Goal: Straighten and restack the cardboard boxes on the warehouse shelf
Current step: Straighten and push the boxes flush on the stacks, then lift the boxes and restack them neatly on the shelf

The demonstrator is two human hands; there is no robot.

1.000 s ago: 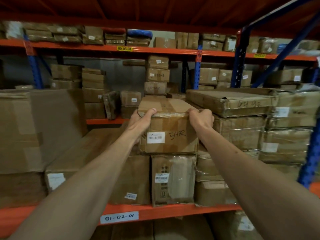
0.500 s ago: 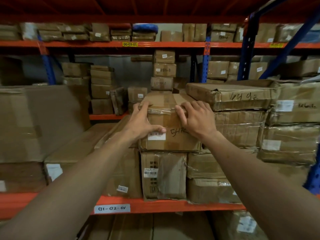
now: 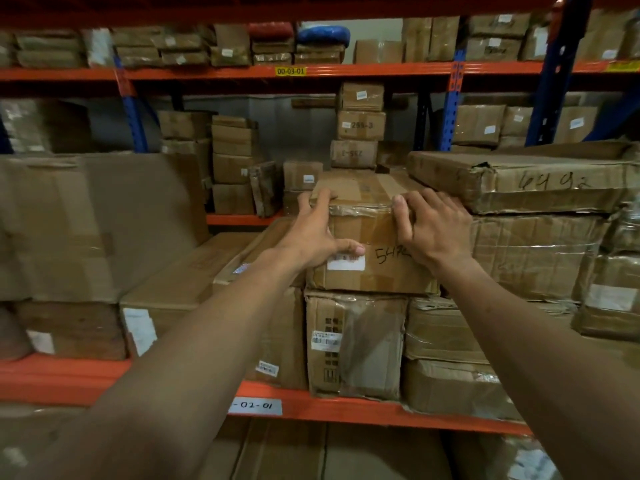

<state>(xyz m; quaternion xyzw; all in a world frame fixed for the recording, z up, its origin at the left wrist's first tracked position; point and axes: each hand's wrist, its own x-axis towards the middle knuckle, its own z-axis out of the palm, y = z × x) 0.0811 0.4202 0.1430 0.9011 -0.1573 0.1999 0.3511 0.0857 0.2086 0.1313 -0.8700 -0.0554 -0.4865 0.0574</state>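
Observation:
A taped cardboard box with a handwritten number and a white label sits on top of a taller upright box in the middle of the shelf. My left hand lies flat against its front left, fingers hooked over the top edge, thumb on the label. My right hand presses its front right corner, fingers spread over the top edge. Both hands rest on the box with fingers apart. The box's right side is hidden by my right hand and the stack beside it.
A flat wide box tops a wrapped stack on the right. Large cartons and a low long box fill the left. The orange shelf beam runs along the front. More boxes stand on the racks behind.
My hands shifted from gripping the box's top corners to lying flat on its front face. The box sits further back on the stack, and the view has moved closer.

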